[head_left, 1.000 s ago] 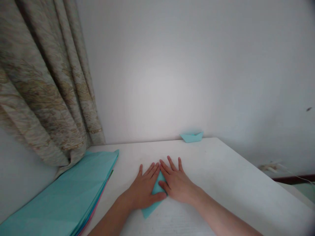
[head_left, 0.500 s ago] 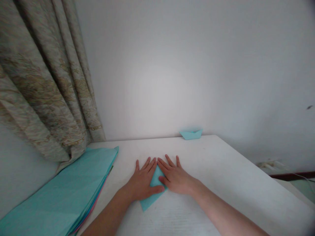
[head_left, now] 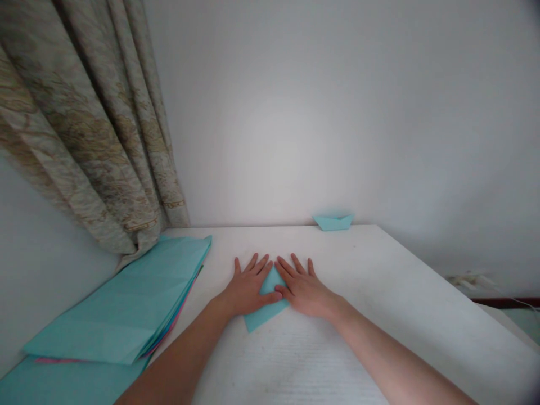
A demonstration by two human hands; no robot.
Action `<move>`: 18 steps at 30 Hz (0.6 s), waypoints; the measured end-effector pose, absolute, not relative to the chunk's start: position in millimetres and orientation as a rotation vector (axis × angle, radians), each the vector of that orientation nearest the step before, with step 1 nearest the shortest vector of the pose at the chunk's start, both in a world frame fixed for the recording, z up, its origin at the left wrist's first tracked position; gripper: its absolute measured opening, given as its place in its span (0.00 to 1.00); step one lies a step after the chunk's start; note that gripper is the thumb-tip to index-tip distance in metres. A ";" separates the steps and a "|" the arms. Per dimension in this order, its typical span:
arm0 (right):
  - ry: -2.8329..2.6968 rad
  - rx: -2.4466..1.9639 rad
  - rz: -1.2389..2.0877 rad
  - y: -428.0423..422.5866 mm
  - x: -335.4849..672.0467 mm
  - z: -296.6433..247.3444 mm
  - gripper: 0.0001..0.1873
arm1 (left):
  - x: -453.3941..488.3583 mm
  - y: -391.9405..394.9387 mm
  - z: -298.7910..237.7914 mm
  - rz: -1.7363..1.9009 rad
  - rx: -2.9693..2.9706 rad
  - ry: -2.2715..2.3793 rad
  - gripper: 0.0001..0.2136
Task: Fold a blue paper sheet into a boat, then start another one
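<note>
A folded piece of light blue paper (head_left: 262,322) lies flat on the white table in front of me, its narrow tip pointing away. My left hand (head_left: 250,287) rests on its left side, palm down with fingers spread. On the right side lies my right hand (head_left: 304,289), also flat with the fingers apart. The two index fingertips nearly meet at the paper's tip, and the thumbs come close together over its middle. Much of the paper is hidden under both hands.
A folded light blue paper boat (head_left: 334,223) stands at the table's back edge against the wall. Stacked large sheets of coloured paper (head_left: 122,298), blue on top, lie at the left. A patterned curtain (head_left: 105,129) hangs above them. The white table (head_left: 405,315) extends right.
My view has tilted down and turned slightly left, showing more of the paper stack. Both hands stay flat on the folded paper, with the thumbs a little nearer each other.
</note>
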State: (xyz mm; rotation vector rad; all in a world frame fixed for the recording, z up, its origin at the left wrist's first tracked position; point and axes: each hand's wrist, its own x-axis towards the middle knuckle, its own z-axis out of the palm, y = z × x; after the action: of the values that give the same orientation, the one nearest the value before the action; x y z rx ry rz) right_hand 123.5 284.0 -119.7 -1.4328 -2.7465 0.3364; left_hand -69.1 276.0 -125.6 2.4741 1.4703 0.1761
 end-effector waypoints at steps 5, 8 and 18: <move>-2.740 -1.441 0.342 283.8 123.1 -118.6 0.34 | -68.7 276.2 -124.8 0.172 2.469 1.475 0.39; -2.739 -1.457 0.359 284.2 122.7 -117.2 0.34 | -68.8 276.0 -123.8 0.173 2.466 1.476 0.39; -2.718 -1.447 0.392 284.0 121.9 -119.3 0.34 | -69.7 276.3 -124.6 0.178 2.463 1.469 0.39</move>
State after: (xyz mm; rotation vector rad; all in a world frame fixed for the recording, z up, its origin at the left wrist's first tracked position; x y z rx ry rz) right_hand 121.9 284.0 -119.3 -1.4475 -2.7180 0.3915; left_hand -69.7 276.3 -124.6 2.4631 1.4687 0.1785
